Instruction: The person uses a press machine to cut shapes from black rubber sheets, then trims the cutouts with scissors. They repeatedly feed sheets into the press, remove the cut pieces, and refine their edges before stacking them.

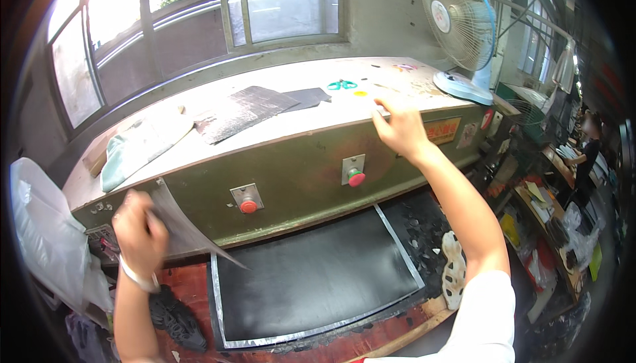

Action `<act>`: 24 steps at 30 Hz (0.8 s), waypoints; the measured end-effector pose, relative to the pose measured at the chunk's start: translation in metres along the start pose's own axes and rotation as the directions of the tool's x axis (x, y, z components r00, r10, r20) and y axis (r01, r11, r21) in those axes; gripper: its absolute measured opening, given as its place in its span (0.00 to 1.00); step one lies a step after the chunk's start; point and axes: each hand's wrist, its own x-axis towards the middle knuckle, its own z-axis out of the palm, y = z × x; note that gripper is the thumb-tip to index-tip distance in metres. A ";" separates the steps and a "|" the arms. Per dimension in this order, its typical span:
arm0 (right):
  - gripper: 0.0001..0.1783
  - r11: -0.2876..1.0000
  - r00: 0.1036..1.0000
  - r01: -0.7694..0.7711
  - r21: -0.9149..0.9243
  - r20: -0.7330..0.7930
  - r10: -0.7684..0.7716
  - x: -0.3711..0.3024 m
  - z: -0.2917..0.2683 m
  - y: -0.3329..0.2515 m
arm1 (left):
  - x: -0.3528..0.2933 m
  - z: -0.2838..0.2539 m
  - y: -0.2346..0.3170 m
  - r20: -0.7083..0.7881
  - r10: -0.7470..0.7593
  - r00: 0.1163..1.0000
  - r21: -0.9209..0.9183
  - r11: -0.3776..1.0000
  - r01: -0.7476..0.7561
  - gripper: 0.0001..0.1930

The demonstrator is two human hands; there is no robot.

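Head camera: the left hand (pixel 140 234), blurred and curled, is at the side of a thin grey sheet (pixel 182 220), which hangs below the left part of the bench's (pixel 344 108) front edge, its lower corner reaching over the near-left corner area of the black board (pixel 318 277). Whether the fingers grip it, I cannot tell. The right hand (pixel 401 128) is raised at the front edge, right of the middle, fingers loosely bent, nothing visible in them (green scissors (pixel 342 85) lie nearer the back edge). The step in hand looks like handling the sheet beside the board; a next move would call for steady control of its loose corner.
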 end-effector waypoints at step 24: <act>0.32 0.853 0.857 -0.130 -0.505 0.376 0.353 0.135 0.214 0.305 | -0.281 -0.104 0.153 0.463 -0.880 0.107 0.135 0.190 0.972 0.11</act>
